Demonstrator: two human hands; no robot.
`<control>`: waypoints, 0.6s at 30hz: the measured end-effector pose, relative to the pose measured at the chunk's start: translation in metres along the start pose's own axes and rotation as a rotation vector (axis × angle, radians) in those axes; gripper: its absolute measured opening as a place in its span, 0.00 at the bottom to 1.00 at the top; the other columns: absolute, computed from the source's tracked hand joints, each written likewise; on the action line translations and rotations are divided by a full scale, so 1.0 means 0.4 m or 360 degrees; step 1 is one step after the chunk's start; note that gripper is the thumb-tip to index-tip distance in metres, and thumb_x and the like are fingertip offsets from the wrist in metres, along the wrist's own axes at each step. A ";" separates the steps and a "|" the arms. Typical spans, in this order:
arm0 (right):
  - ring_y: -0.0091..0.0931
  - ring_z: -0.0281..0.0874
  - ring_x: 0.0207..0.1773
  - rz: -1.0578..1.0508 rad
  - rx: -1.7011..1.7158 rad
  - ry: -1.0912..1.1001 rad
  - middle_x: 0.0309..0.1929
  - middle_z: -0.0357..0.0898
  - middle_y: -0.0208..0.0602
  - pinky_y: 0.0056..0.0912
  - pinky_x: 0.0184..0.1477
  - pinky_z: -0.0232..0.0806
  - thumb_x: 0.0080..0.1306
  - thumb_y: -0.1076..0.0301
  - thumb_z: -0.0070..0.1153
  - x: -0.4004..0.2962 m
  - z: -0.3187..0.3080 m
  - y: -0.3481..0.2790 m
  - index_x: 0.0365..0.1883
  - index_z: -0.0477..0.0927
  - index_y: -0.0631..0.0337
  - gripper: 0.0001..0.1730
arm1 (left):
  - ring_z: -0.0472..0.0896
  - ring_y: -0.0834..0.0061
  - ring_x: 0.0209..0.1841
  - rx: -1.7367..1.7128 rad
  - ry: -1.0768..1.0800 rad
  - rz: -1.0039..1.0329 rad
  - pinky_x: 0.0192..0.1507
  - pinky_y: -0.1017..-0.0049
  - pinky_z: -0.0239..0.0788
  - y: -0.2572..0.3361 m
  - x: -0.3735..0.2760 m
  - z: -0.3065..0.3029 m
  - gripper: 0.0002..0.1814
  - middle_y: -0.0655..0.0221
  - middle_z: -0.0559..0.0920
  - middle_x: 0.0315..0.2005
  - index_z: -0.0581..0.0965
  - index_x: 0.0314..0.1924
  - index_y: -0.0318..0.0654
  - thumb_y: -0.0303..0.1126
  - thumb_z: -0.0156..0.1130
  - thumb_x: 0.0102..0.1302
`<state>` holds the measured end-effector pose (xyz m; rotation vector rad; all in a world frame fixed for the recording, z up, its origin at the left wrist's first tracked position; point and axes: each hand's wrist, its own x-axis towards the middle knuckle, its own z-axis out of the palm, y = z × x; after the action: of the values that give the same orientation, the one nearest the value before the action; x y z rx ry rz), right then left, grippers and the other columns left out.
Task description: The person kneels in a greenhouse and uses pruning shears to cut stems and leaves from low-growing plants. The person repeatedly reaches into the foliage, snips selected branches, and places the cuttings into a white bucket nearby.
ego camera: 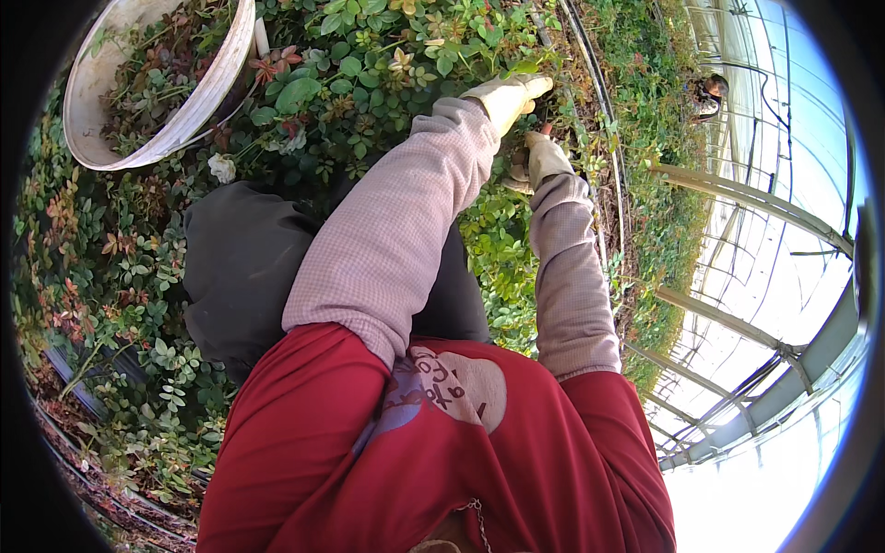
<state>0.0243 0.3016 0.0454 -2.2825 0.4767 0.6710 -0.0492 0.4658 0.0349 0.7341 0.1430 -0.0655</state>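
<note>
My left hand (510, 101), in a pale work glove, reaches into the rose bushes (359, 90) with its fingers stretched out to the right. Green leaves lie just above it, and whether anything is between the fingers is hidden. Close below it, my right hand (550, 159) is curled, also in a pale glove. A small red-orange part of an object (546, 129) sticks out at its fingertips; the rest of that object is covered by the glove. Leaves and stems surround both hands.
A dirty white bucket (235, 76) holding cut leaves and stems stands at upper left. A white rose (222, 168) is below it. Pale pipes (600, 90) run along the bed's right side. Another person (709, 97) is farther off, near greenhouse posts (726, 321).
</note>
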 end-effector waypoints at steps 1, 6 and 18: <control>0.31 0.77 0.24 0.0016 0.0144 -0.0060 0.31 0.79 0.36 0.52 0.36 0.83 0.77 0.57 0.47 -0.032 0.008 -0.013 0.44 0.74 0.57 0.12 | 0.62 0.58 0.77 0.0014 0.0015 0.0003 0.79 0.60 0.48 0.001 0.004 -0.008 0.35 0.58 0.62 0.77 0.62 0.77 0.37 0.50 0.51 0.78; 0.24 0.67 0.21 -0.0014 0.0601 -0.0283 0.30 0.71 0.31 0.52 0.41 0.85 0.78 0.57 0.45 -0.142 0.001 -0.038 0.49 0.70 0.57 0.13 | 0.62 0.57 0.77 0.0045 0.0048 -0.0043 0.79 0.60 0.50 0.006 0.004 -0.007 0.35 0.58 0.61 0.78 0.61 0.77 0.36 0.50 0.50 0.79; 0.35 0.74 0.19 0.0052 0.0559 -0.0250 0.29 0.75 0.41 0.58 0.33 0.82 0.78 0.50 0.48 -0.154 -0.015 0.009 0.49 0.70 0.58 0.19 | 0.62 0.54 0.77 -0.0011 0.0031 0.0067 0.79 0.60 0.49 0.024 -0.039 0.012 0.35 0.55 0.60 0.78 0.61 0.77 0.35 0.49 0.50 0.79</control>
<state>-0.0247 0.3037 0.0833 -1.8813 0.5130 0.7151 -0.0629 0.4697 0.0472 0.7305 0.1463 -0.0179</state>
